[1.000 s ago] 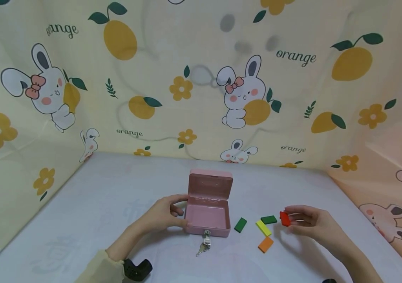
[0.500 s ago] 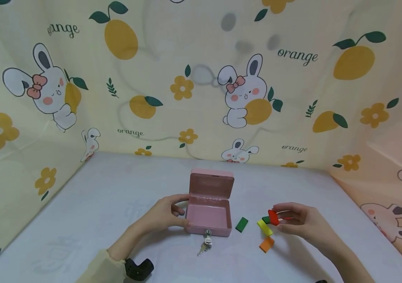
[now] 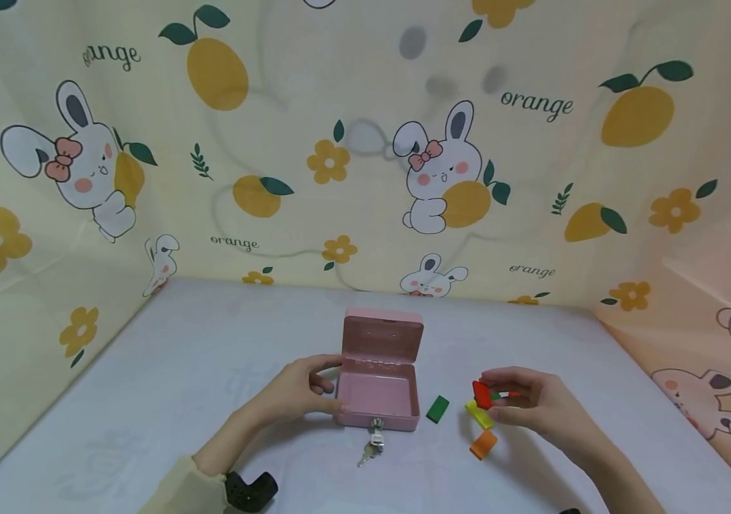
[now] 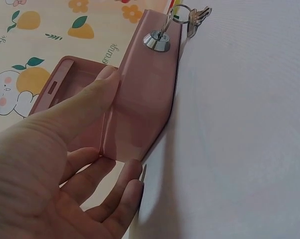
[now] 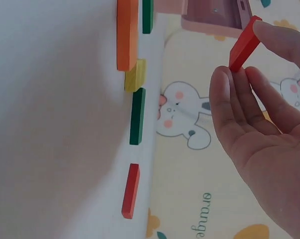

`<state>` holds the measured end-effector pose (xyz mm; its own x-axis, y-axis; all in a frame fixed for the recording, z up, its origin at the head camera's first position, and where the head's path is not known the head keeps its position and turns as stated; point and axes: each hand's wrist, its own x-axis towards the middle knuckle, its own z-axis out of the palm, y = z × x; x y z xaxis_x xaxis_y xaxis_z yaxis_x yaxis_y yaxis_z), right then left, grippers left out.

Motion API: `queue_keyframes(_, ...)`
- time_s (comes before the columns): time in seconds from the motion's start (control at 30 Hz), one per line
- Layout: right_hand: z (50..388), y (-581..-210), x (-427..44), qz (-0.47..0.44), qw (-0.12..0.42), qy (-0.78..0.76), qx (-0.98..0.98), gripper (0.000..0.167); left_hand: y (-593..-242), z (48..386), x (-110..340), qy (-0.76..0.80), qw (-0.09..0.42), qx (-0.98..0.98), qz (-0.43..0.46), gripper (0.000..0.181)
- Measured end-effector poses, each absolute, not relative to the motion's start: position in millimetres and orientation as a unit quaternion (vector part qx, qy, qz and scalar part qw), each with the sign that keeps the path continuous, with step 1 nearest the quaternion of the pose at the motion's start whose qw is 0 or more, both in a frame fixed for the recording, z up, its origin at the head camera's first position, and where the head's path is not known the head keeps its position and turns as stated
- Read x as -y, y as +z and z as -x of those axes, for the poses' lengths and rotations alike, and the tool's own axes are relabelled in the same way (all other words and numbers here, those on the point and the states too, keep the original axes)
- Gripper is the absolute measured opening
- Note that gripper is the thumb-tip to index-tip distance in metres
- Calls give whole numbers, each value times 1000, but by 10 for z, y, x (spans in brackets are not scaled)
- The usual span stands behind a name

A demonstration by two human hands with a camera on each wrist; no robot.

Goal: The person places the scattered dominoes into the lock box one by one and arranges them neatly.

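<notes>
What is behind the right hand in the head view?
Parts of a green block and loose red block show between its fingers; the hand and held red block cover the rest.

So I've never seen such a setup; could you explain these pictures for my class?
There is no machine: a person works with their bare left hand and right hand. The wide view comes from a camera worn on the head; the two closer views, from one on each wrist. On the white tabletop stands an open pink rectangular box, apparently metal, with a silver lock and keys at its front. Near it lie flat rectangular blocks: two green, one yellow, one orange and one red. The left hand grips the box's side; the right holds another red block in its fingers, above the surface.
</notes>
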<state>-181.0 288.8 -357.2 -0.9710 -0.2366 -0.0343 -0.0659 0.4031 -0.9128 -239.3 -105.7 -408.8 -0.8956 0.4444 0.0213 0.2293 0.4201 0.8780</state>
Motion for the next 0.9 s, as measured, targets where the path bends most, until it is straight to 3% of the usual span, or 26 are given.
queue_keyframes(0.9, 1865, -3619, -2664, 84, 101, -568, -813, 53, -4074, 2382, 1045, 493, 103, -841, -199, 81)
